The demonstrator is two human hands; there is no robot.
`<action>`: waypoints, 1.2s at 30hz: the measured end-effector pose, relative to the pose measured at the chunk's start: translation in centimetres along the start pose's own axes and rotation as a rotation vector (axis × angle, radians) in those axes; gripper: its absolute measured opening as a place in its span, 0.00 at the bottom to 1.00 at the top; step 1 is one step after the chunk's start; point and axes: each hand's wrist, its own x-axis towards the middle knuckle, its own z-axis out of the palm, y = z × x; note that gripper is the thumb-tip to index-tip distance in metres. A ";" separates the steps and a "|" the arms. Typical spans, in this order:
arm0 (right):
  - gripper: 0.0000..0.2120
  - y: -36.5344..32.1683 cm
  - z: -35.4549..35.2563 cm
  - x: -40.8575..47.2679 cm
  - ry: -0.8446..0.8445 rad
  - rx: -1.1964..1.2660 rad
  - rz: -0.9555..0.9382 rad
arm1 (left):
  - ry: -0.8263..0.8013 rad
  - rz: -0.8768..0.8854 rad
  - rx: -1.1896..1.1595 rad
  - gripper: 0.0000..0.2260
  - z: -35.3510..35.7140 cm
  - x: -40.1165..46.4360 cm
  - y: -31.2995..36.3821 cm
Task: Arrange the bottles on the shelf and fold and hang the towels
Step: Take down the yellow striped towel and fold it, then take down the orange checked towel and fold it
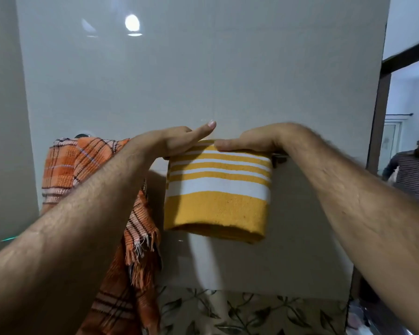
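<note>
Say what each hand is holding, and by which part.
Both the left hand and right hand grip the folded yellow striped towel at its top edge, over the rail.

Folded yellow-and-white striped towel draped over rail, orange checked towel hanging left

Both hands, left hand and right hand, grip the folded yellow towel.

No legible text or labels
</note>
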 end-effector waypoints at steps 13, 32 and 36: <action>0.29 2.3 5.1 -2.0 0.960 -0.458 -0.415 | 0.472 0.277 0.172 0.42 2.5 -1.1 -2.6; 0.22 5.5 11.6 -2.2 0.718 1.030 -0.297 | 0.593 -0.044 -0.662 0.32 12.4 -4.0 -3.5; 0.23 5.5 12.9 -2.3 0.810 0.980 -0.248 | 0.584 -0.016 -0.625 0.31 12.7 -5.5 -3.2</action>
